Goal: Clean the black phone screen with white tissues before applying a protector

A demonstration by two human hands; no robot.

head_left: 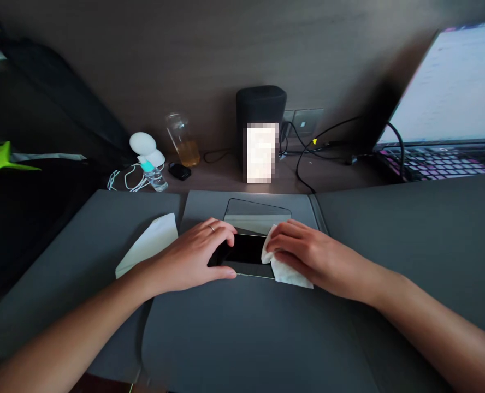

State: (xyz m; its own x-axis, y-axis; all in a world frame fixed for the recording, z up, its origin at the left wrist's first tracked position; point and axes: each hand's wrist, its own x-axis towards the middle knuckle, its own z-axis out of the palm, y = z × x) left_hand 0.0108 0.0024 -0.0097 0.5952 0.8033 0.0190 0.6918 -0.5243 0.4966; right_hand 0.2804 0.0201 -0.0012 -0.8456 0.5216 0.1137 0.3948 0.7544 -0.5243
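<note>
A black smartphone (244, 252) lies flat on a grey mat (242, 333) in front of me. My left hand (195, 256) grips its left end, fingers curled over the top edge and thumb along the bottom edge. My right hand (308, 256) presses a white wipe (285, 271) flat onto the right part of the screen, fingers close together. A clear glass screen protector (259, 210) lies just behind the phone. A white paper packet (150, 243) rests to the left of my left hand.
At the back stand a black cylindrical speaker (261, 109), a tilted clear bottle (181, 139), a small spray bottle (154, 174), white cables (123, 180) and black cables (308, 158). An open laptop (443, 120) sits at the right. A black bag (54, 103) fills the left.
</note>
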